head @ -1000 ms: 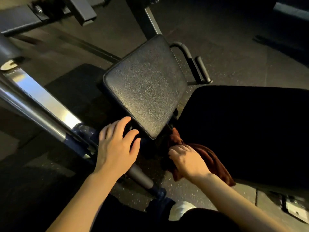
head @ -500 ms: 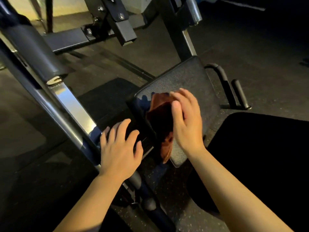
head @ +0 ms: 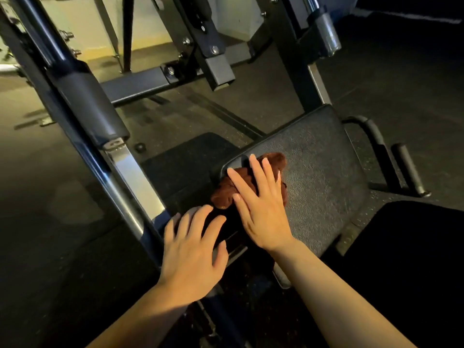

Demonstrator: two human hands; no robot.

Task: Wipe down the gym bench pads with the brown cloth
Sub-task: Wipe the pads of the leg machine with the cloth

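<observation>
- Two hands are showing in the head view, both reaching forward and down over a gym machine in dim light.
- I am pressing my right hand (head: 261, 209) flat, fingers straight and spread, onto the brown cloth (head: 273, 163), which is lying bunched on the left part of the black bench pad (head: 324, 177).
- The cloth is sticking out past my fingertips at the far side and past my thumb at the left, near the pad's rounded left corner.
- I am resting my left hand (head: 193, 249) with fingers spread and only loosely bent on a dark part of the machine just beside the pad's near left edge; it is holding nothing, and what exactly lies under it I cannot tell.
- The pad is tilting, its textured surface catching a little light to the right of the cloth.
- A slanted frame post (head: 82, 116) with a shiny steel strip is running from the upper left down toward my left hand.
- A black curved handle (head: 374, 131) is standing out at the pad's right side, and a second large dark pad (head: 414, 259) is filling the lower right.
- The floor (head: 50, 187) around is dark and speckled.
</observation>
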